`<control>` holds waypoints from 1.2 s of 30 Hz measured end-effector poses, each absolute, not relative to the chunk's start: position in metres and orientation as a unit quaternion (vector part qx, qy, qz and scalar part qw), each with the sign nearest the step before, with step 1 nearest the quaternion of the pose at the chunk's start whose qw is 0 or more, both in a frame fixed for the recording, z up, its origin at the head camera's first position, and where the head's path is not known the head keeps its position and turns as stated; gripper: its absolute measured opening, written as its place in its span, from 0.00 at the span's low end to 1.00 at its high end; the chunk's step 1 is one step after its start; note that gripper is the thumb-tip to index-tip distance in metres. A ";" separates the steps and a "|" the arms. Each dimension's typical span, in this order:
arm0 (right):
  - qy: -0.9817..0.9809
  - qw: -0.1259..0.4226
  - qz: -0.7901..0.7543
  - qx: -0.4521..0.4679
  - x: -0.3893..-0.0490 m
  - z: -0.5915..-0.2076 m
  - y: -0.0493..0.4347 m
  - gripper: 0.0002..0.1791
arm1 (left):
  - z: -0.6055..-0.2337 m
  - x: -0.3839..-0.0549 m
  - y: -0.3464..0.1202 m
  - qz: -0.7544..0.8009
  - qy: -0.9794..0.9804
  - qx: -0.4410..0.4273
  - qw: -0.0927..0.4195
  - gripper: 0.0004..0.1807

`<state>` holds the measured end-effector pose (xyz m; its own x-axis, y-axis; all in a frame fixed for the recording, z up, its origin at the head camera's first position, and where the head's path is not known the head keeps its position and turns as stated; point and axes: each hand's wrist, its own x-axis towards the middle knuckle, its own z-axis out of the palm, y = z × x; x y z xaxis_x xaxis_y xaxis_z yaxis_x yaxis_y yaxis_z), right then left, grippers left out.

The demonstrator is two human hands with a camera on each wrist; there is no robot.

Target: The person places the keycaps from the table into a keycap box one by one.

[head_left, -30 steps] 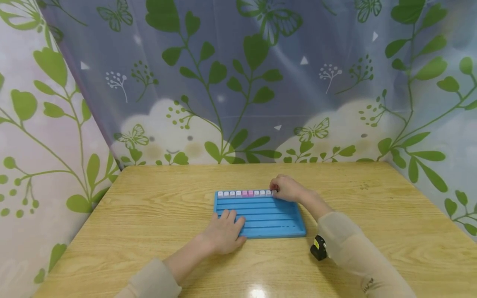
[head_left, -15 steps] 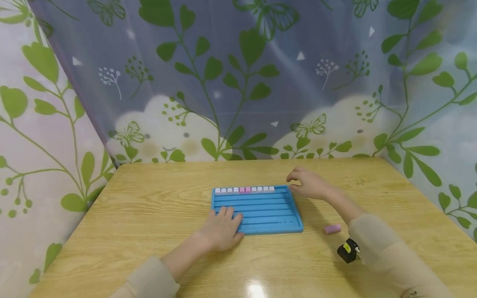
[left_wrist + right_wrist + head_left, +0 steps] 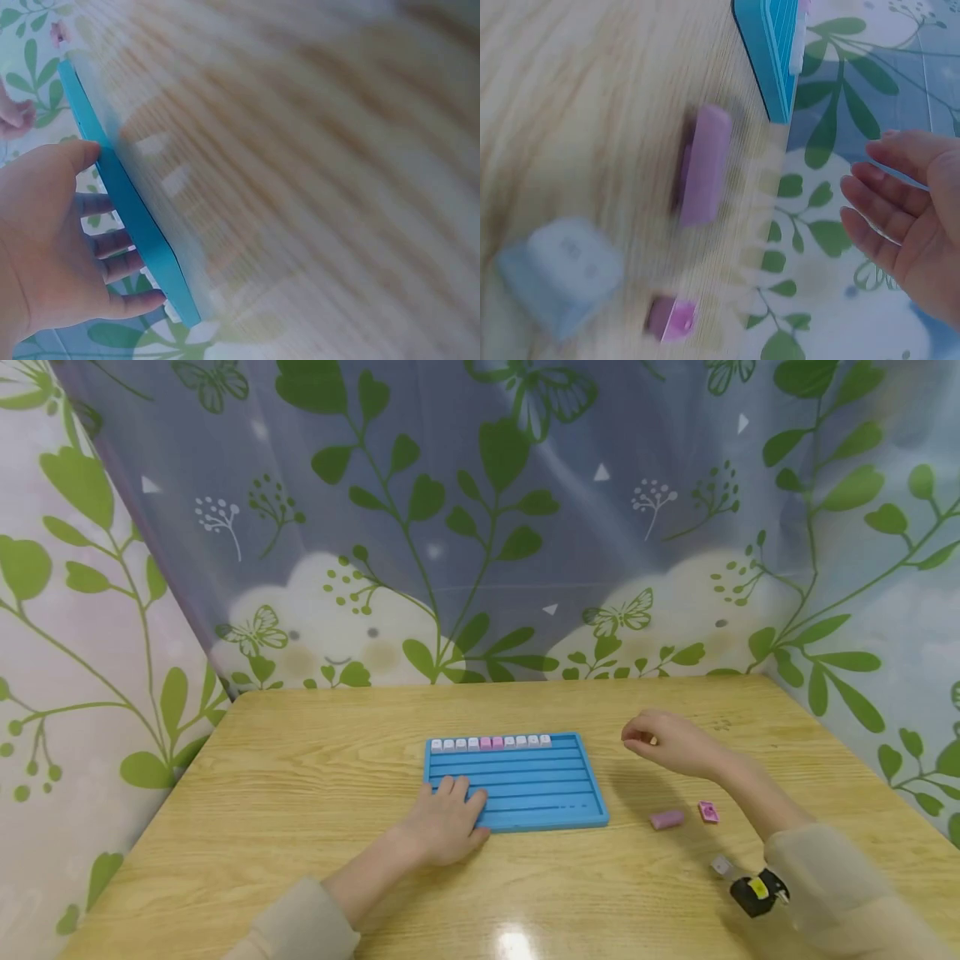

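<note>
A blue ridged tray (image 3: 525,781) lies on the wooden table, a row of white keycaps (image 3: 461,745) and two pink keycaps (image 3: 491,743) along its back groove. My left hand (image 3: 444,827) rests on its front left corner, thumb at the near edge in the left wrist view. To the right of the tray, above the table, hovers my right hand (image 3: 675,745), fingers loosely bent and holding nothing. Below it lie a long pink keycap (image 3: 667,819), a small pink keycap (image 3: 708,812) tipped to show its underside, and a white keycap (image 3: 722,865).
A black wrist camera (image 3: 759,892) with a yellow label sits at the right sleeve. Behind the wooden table (image 3: 337,727) hangs a curtain (image 3: 465,552) printed with leaves, butterflies and clouds.
My right hand has moved off the last keycap in the row and to the right, uncovering the tray's back right corner and the loose keycaps. The left hand has stayed on the tray.
</note>
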<state>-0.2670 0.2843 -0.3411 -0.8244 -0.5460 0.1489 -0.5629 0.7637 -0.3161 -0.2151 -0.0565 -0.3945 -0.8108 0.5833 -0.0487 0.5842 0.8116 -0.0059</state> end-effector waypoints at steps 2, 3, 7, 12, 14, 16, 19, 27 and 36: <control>-0.939 0.018 0.177 0.295 -0.263 -0.340 0.290 0.07 | -0.395 -0.215 -0.057 -0.011 0.951 0.307 0.019 0.28; -0.939 0.014 0.178 0.294 -0.262 -0.340 0.293 0.07 | -0.395 -0.215 -0.057 -0.011 0.952 0.307 0.018 0.28; -0.942 -0.004 0.175 0.285 -0.255 -0.341 0.305 0.06 | -0.396 -0.216 -0.057 -0.010 0.951 0.308 0.015 0.28; -0.943 -0.025 0.170 0.286 -0.246 -0.343 0.319 0.06 | -0.396 -0.216 -0.056 -0.011 0.951 0.310 0.015 0.27; -0.941 -0.031 0.168 0.292 -0.242 -0.343 0.324 0.06 | -0.395 -0.216 -0.056 -0.009 0.951 0.309 0.017 0.27; -0.942 -0.046 0.169 0.287 -0.238 -0.343 0.328 0.06 | -0.394 -0.216 -0.056 -0.007 0.951 0.308 0.019 0.27; -0.943 -0.076 0.168 0.276 -0.232 -0.345 0.333 0.06 | -0.394 -0.216 -0.056 -0.005 0.951 0.307 0.022 0.27; -0.934 -0.138 0.190 0.269 -0.216 -0.357 0.340 0.05 | -0.396 -0.216 -0.056 -0.011 0.950 0.310 0.024 0.28; -0.929 -0.152 0.196 0.276 -0.208 -0.359 0.342 0.07 | -0.397 -0.217 -0.056 -0.010 0.951 0.307 0.018 0.28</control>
<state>-0.2078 0.3418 -0.3592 -0.8017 -0.5720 -0.1732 -0.4531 0.7707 -0.4481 -0.2170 -0.0561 -0.3966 -0.8104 0.5845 -0.0405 0.5853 0.8108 -0.0085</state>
